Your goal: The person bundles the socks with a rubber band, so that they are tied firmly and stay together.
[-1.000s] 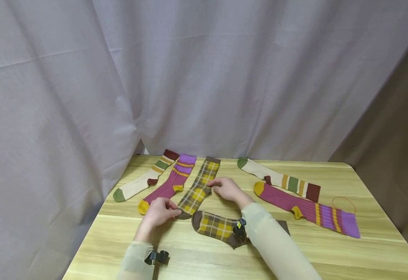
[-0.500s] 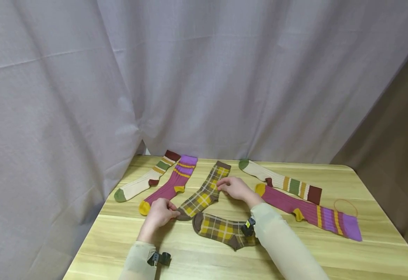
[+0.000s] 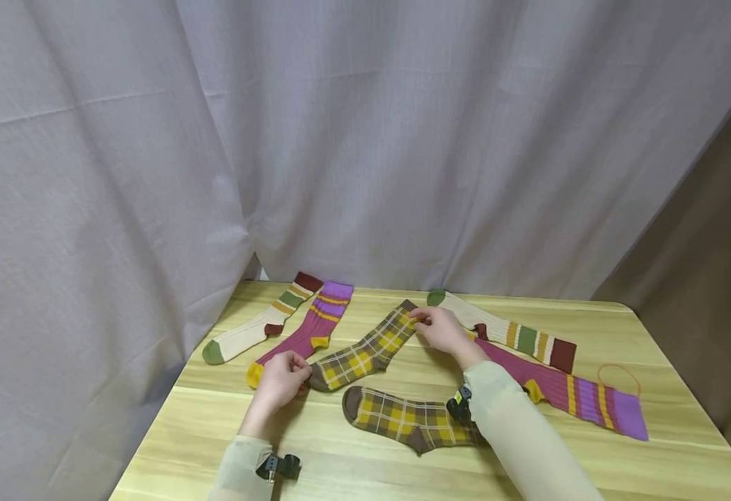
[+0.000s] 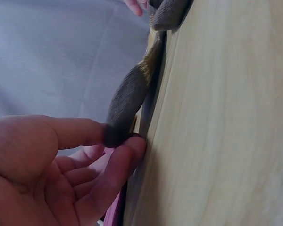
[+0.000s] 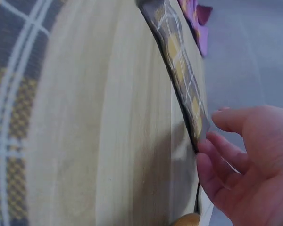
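Observation:
A brown-and-yellow plaid sock (image 3: 365, 351) lies diagonally between the two hands. My left hand (image 3: 282, 379) pinches its dark toe (image 4: 125, 106) between thumb and fingers, and the toe is lifted a little off the table. At the cuff end, my right hand (image 3: 442, 330) holds the sock's edge (image 5: 195, 113) with thumb and fingertips. Nearer the front lies a second plaid sock (image 3: 397, 417), its cuff hidden under the right forearm. Beside the left hand is a magenta-and-purple sock (image 3: 303, 337), its yellow toe partly covered.
At the left lies a cream striped sock (image 3: 243, 334). Another cream striped sock (image 3: 491, 320) and another magenta-and-purple sock (image 3: 556, 379) lie at the right, partly behind the right hand. A thin orange loop (image 3: 616, 366) touches the latter. A grey curtain (image 3: 365, 153) hangs behind the wooden table (image 3: 672, 390).
The held plaid sock has swung to a flatter slant, its cuff carried right and nearer by the right hand. The left hand has drawn the toe slightly left, away from the second plaid sock.

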Demonstrator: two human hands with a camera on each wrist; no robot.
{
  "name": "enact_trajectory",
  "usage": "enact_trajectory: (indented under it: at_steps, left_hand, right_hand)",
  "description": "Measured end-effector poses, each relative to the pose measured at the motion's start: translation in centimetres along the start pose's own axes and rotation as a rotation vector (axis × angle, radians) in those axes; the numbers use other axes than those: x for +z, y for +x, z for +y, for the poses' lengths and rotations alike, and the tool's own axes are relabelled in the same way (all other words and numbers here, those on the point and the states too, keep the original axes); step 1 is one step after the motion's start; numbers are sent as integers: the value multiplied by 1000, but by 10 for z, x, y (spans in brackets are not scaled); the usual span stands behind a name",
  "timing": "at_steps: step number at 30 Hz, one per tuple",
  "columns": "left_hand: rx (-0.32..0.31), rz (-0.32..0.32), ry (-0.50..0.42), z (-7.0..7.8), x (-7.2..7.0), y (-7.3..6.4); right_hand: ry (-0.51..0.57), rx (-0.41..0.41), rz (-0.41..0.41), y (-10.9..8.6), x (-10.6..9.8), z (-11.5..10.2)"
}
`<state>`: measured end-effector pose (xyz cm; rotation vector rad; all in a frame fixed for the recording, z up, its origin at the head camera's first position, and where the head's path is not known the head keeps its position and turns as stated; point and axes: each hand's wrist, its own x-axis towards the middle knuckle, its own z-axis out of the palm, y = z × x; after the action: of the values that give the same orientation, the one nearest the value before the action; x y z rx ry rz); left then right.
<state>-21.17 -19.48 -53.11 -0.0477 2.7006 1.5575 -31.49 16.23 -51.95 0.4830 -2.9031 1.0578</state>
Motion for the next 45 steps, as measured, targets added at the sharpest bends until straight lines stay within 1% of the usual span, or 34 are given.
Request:
enact_trajectory:
  at_steps: [1,3,8,12,14,21,23,29,32,37,40,43,45]
  left_hand:
    - [-4,2,-20,0,0,0]
    - [-8,4,-51,1,0,0]
    - [-2,5,-96,0,2,1]
    - [4,8,-132,0,1,1]
    - [10,8,-133,0,-1,2]
    - [3,10,-63,-1,-7,3]
    - [9,8,-40,-1,-7,4]
    - [53,2,-29,-1,-7,4]
    - [77,7,-29,1,-7,4]
    - [118,35,8,3,-6,5]
    - [123,43,30,3,-5,6]
    - [115,32,17,2,-5,6]
    - [117,24,8,2,-5,5]
  right_hand:
    - [-2,2,17,2,0,2]
    - [-9,0,24,5,0,6]
    - [4,0,-15,8,1,11]
    - [5,-7,-22,9,2,11]
    - [-1,3,-18,9,2,10]
    - [-41,37,-13,8,1,12]
    - [-49,57,-7,7,1,14]
    - [29,171,29,5,0,21]
    - [47,203,34,5,-2,20]
    - [43,205,35,5,-4,15]
    - [40,203,20,4,-4,13]
    - [30,196,3,4,-1,13]
    - [4,198,-1,4,2,13]
